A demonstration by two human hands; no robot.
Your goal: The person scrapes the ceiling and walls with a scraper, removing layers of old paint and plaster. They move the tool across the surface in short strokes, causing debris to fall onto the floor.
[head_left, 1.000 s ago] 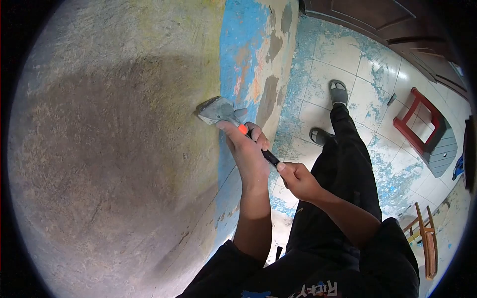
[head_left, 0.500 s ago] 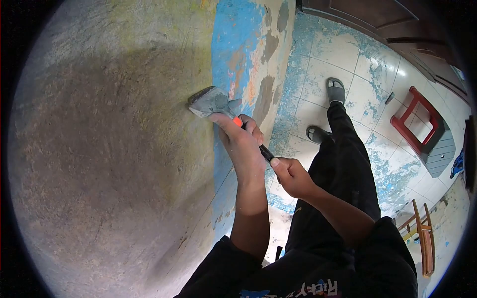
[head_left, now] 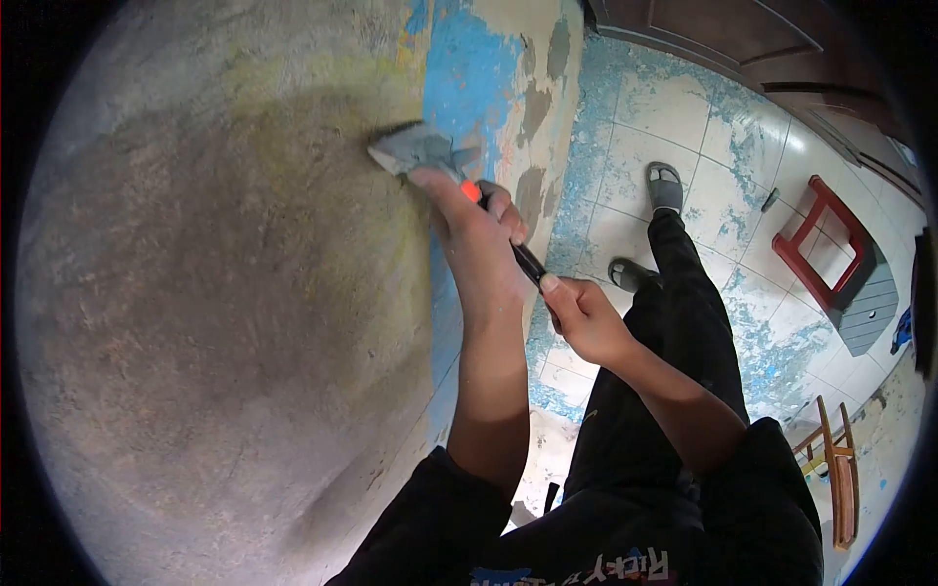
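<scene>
A long-handled wall scraper (head_left: 414,147) with a wide dusty grey blade, an orange band and a black handle lies against the wall (head_left: 225,264). The blade's edge meets the grey-brown surface just left of a strip of blue paint (head_left: 474,73). My left hand (head_left: 479,230) is closed around the scraper's neck and upper handle, thumb toward the blade. Lower down, my right hand (head_left: 586,317) grips the handle's end, its thumb along the shaft. Some of the left fingers are hidden behind the handle.
Patches of blue residue cover the tiled floor (head_left: 650,98) where I stand in dark sandals (head_left: 664,186). A red and grey plastic stool (head_left: 865,303) lies tipped over at right. Below it is a wooden frame (head_left: 840,479). A brown door (head_left: 703,34) stands at the top right.
The scraper's blade has slid up along the wall, and both my hands have moved up with it. Their grip is unchanged.
</scene>
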